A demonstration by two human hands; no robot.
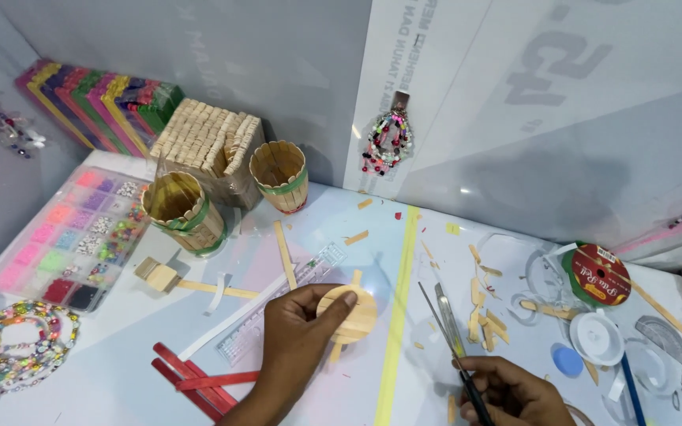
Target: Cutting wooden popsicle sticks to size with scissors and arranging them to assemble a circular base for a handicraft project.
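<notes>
My left hand [294, 339] grips a round disc of glued wooden sticks [349, 314] near the middle of the white table [120, 371], thumb and fingers around its left edge. Low at the right, my right hand [511, 390] holds a thin dark tool [451, 347] like a pen; the tool's tip points up and left toward the disc. A metal craft knife [447, 315] lies on the table just beside the tool. A clear ruler [278, 308] lies left of the disc, partly under my left hand.
Two stick cups [185, 211] [279, 175] and a block of stacked wooden sticks [208, 142] stand at the back left. A bead organiser box [73, 233], bead strings [13, 347], red sticks [195, 379], stick offcuts [483, 312], tape rolls [597, 272] and a yellow tape line [400, 300] surround the hands.
</notes>
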